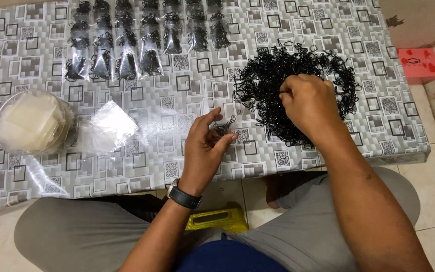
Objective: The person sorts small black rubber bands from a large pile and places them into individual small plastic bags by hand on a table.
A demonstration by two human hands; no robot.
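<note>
Table [328, 146]: patterned cover, filled clear packets [147, 45] lined along the far edge.
Pile of black bands [268, 80]: right of centre; right hand [308, 103] closed, pinching into it.
Left hand [205, 146]: fingers pinch a small bunch [223, 128].
Tip: lift few bands, avoid tangles.

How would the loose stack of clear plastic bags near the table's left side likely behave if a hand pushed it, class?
The clear plastic bags look thin and glossy, so they would probably slide easily on the patterned tablecloth. They lie crumpled and uneven, so likely floppy and very light. A push may fan the stack apart rather than move it whole.
</note>
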